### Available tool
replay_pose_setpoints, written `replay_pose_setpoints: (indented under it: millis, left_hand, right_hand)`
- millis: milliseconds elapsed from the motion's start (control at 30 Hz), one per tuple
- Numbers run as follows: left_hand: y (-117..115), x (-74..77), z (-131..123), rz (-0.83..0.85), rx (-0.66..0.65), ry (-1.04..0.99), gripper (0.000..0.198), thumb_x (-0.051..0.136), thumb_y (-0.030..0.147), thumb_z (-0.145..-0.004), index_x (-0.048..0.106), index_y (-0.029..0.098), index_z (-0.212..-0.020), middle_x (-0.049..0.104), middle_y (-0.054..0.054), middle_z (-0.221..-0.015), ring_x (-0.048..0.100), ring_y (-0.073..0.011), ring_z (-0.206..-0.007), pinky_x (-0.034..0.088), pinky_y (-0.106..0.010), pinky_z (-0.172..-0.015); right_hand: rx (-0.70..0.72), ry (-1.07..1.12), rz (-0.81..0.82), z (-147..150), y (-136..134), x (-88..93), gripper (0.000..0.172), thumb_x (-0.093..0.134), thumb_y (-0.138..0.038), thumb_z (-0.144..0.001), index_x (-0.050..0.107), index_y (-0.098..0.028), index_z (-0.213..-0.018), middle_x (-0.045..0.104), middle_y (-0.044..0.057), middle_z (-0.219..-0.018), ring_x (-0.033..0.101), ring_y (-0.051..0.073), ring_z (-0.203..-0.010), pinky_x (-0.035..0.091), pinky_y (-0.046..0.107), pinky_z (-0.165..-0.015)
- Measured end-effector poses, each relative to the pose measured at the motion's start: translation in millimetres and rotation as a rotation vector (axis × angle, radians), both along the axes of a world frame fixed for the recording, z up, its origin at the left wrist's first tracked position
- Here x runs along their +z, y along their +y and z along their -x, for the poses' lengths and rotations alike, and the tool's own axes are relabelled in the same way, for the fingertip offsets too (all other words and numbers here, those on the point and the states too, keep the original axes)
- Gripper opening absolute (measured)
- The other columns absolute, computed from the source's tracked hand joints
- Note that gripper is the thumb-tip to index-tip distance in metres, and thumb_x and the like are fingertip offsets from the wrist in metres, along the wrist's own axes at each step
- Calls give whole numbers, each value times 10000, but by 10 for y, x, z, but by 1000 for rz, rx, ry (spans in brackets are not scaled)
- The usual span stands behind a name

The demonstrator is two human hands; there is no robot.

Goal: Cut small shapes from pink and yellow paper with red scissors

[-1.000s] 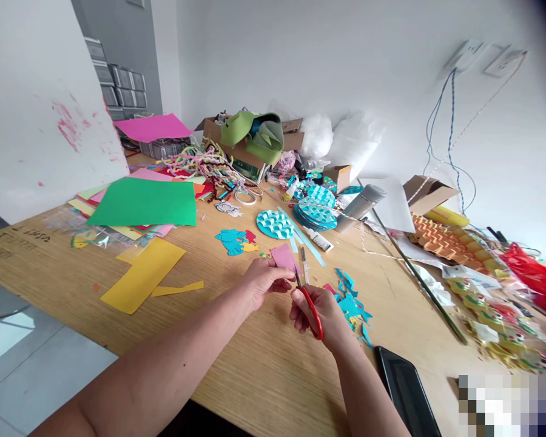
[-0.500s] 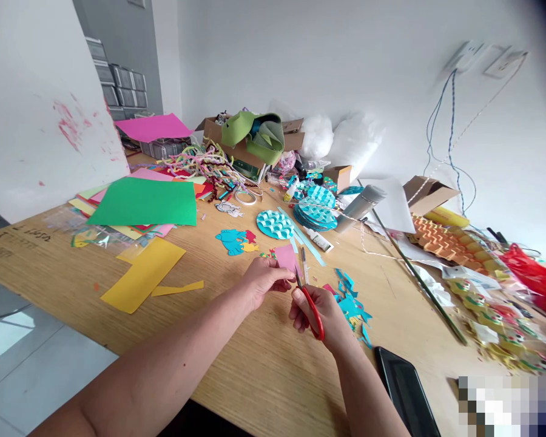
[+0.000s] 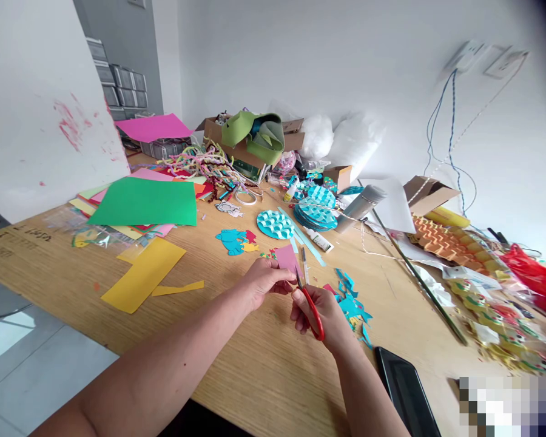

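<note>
Landmark: turquoise scaled disc [image 3: 275,224], flat on the worktop [image 3: 236,364]; all positions are given from it.
Pink paper: small piece [image 3: 286,258], on the disc's near side, in my grasp; the outline I can see is plain and straight-edged.
Left hand: mine [image 3: 269,284], nearer to me than the disc, pinching the pink paper between thumb and fingers.
Right hand: mine [image 3: 321,306], nearer and to the right of the disc, gripping the red-handled scissors [image 3: 315,314].
Blades: pointing away from me towards the disc, at the right edge of the pink paper; I cannot tell how far they are parted or how deep any cut runs.
Cut-outs: blue fish shapes [image 3: 231,241] to the left of the disc, with a yellow piece [image 3: 250,247] and a red piece [image 3: 250,237] beside them.
Offcuts: blue scraps [image 3: 351,303] heaped nearer and to the right of the disc.
Larger stock: yellow paper [image 3: 145,273] and green sheet [image 3: 145,201], both well left of the disc.
Progress: blue, red and yellow shapes appear done; the pink paper, by my judgement, is barely begun, most of it uncut.
</note>
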State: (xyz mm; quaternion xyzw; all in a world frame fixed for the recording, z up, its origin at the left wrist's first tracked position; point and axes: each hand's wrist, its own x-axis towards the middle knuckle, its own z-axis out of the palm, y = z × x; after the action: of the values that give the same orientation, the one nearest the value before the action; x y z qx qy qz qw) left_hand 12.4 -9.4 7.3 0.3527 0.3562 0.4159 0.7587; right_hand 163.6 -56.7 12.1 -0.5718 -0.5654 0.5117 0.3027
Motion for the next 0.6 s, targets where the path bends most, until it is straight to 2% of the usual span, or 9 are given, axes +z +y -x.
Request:
replay_pose_setpoints:
  millis: [367,600]
  left_hand:
    - [38,-46,3,-49,-25,52,196,733,247,-533,652,111,-649,620,-37,-622,549,-109,-552,458,-279,-616]
    - [61,-42,37,-64,-64,59,178,710,238,-528,654,113,-644,629,-39,-635,560,-111,-570,460,-277,-634]
  right_hand:
    - [44,-19,4,6,-11,78,537,675,-685,-649,549,-168,-582,585,1,-464,556,115,-381,426,198,-366]
    - [29,-14,26,-17,-9,54,542,685,-684,-640,543,-163,-593,610,9,-503,546,103,-366,410,191,-351]
